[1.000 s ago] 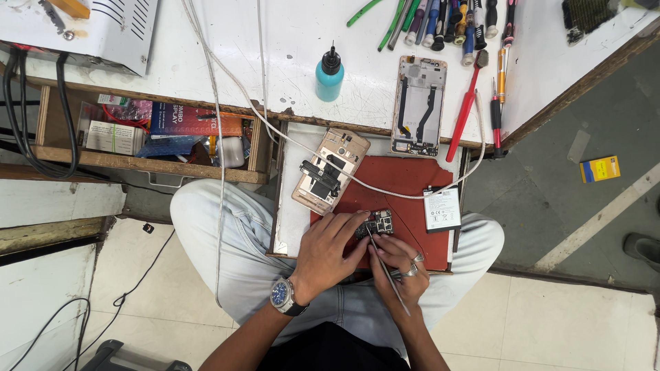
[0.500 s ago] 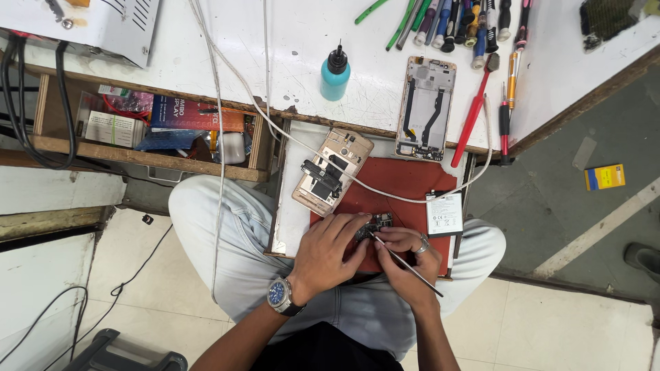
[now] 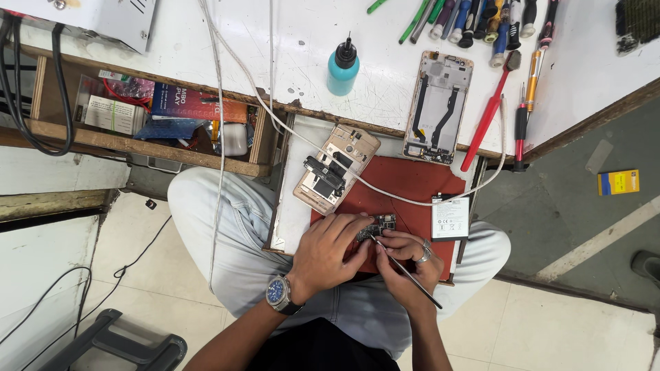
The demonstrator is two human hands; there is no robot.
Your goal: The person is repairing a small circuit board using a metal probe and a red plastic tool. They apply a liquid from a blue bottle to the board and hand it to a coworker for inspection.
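Note:
My left hand [image 3: 332, 249], with a blue-faced watch on its wrist, pinches a small dark circuit board [image 3: 379, 225] against the red mat [image 3: 405, 189] on a pull-out tray. In my right hand [image 3: 404, 264], which wears a ring, I hold thin metal tweezers [image 3: 407, 273] like a pen. Their tip touches the board's near edge. An opened gold phone body [image 3: 335, 169] lies on the tray just beyond my left hand. A white battery [image 3: 450, 218] rests at the mat's right edge.
On the white bench [image 3: 302, 48] stand a teal bottle [image 3: 342, 66], a second phone frame [image 3: 438, 106], a red screwdriver [image 3: 488, 117] and several tools at the top. A white cable [image 3: 247, 75] trails across it. An open drawer [image 3: 148, 120] of clutter is at the left.
Both hands stay on the board. The tweezers' handle has swung lower and to the right, and the view has shifted slightly.

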